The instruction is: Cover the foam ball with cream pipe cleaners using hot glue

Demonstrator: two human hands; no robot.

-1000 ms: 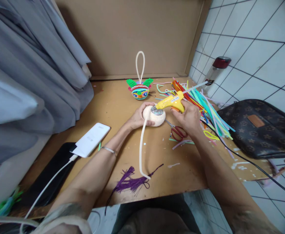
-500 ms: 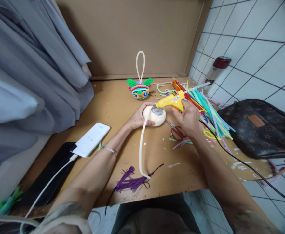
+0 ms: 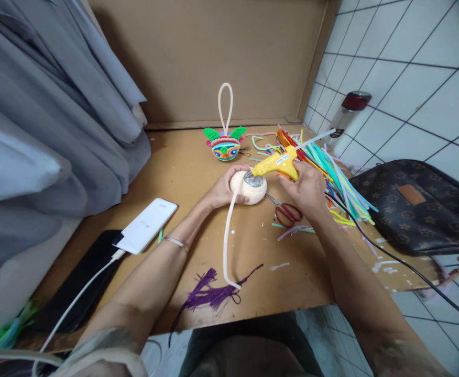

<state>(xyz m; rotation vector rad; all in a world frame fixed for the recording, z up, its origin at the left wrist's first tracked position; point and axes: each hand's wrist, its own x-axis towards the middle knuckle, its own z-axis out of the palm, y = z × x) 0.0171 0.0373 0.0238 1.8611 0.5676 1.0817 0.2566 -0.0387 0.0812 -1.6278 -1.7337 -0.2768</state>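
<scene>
My left hand point(image 3: 228, 188) is closed around a cream ball point(image 3: 256, 196) that looks wound with soft cord and has a greyish opening on top. From the ball a loose cream cord point(image 3: 226, 246) runs down toward a purple tassel point(image 3: 216, 294) at the table's front. My right hand point(image 3: 305, 186) grips a yellow hot glue gun point(image 3: 274, 163), its nozzle at the opening's rim; I cannot tell whether it touches. A clear glue stick point(image 3: 316, 139) sticks out of the gun's back. Red-handled scissors point(image 3: 286, 212) lie between my hands.
Behind stands a colourful animal-face ornament point(image 3: 226, 149) with a cream loop. Pipe cleaners point(image 3: 331, 178) pile up on the right, beside a brown patterned bag point(image 3: 414, 204) and a bottle point(image 3: 349, 112). A white power bank point(image 3: 146, 225) lies left. A black cord point(image 3: 386, 251) crosses the right side.
The glue gun's nozzle has shifted very slightly, and its back end has swung a little to the left. My left hand and the ball stay almost in place.
</scene>
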